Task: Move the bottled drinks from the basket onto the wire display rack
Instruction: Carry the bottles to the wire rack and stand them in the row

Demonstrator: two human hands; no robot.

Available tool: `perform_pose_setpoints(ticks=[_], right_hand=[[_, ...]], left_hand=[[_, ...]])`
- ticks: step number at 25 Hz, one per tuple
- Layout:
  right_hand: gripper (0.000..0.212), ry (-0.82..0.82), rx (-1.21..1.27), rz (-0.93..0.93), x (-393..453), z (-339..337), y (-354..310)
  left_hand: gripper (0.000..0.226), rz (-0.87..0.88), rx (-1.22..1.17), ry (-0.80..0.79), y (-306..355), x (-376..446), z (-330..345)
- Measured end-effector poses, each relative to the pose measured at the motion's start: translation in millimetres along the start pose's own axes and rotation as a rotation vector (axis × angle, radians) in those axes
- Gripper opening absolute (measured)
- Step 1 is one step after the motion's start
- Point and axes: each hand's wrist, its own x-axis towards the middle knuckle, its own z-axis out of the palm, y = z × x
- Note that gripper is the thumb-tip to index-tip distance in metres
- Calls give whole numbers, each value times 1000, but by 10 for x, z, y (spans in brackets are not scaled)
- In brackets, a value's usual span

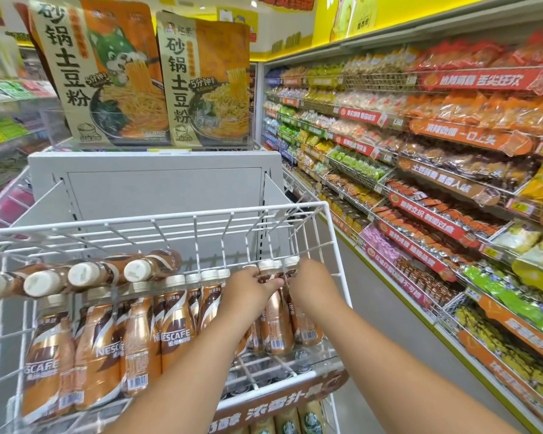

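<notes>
A white wire display rack [336, 242] stands in front of me, filled with brown-and-gold Nescafe coffee bottles [104, 349] with cream caps. Several more bottles lie on their sides [85, 274] on the upper wire level at the left. My left hand [248, 289] grips a standing bottle [275, 321] by its neck at the right end of the shelf. My right hand [311, 280] holds the neighbouring bottle [304, 327] just to its right; its fingers are hidden behind the bottles. The basket is out of view.
A grey shelf end panel [157, 183] rises behind the rack, with two noodle packets [157, 76] on top. Long snack shelves [436, 170] line the aisle on the right. Canned drinks [282, 424] sit on the rack's lower level.
</notes>
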Motion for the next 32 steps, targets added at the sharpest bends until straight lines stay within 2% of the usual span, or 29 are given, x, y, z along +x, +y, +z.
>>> perform_pose_setpoints(ticks=[6,12,18,25,32], right_hand=[[56,16,149,-62,-80,14,102],[61,-2,207,-123,-156,-4,183],[58,43,119,-266,-299,-36,264],[58,51,-143,-436,-622,43,433],[73,83,-229,-516,-1034,-43,642]], left_hand=[[76,4,-25,-18,23,-63,-71],[73,51,33,-29,6,-157,-130],[65,316,395,52,-96,-262,-233],[77,529,803,16,-284,-495,-375],[75,492,899,132,-348,-1113,-432]])
